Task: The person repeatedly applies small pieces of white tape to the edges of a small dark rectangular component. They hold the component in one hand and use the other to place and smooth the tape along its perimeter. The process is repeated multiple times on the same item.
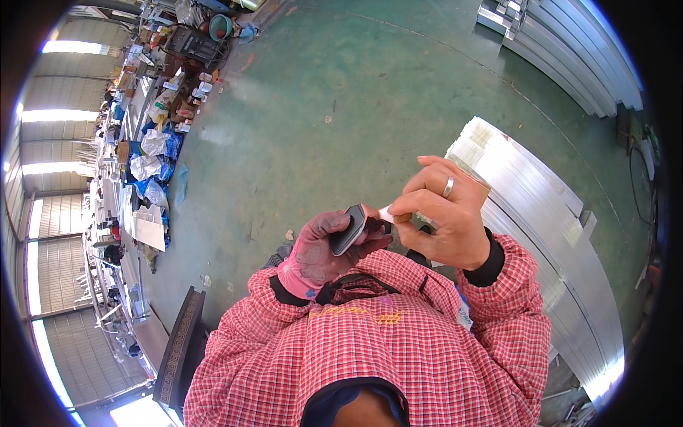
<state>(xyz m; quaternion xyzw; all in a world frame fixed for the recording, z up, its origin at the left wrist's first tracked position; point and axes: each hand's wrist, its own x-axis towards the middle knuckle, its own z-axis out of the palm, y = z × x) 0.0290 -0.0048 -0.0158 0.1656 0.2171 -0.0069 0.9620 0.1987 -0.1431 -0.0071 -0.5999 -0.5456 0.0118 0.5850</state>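
My left hand [313, 250] wears a pink and dark work glove. Its fingers are wrapped round a dark, flat phone-like slab [346, 237], held tilted in front of my chest. My right hand [452, 213] is bare, with a silver ring on one finger. Between its thumb and fingertips it pinches a small white piece [386, 214], close beside the gloved fingertips. What the white piece is, and whether it touches the slab, I cannot tell.
Long silvery metal profiles [526, 185] lie stacked at my right, with more profiles [569, 57] at the far right. Cluttered bags and boxes [153, 156] line the left side. A dark patterned panel [181, 334] stands at near left. Around me stretches green floor [284, 128].
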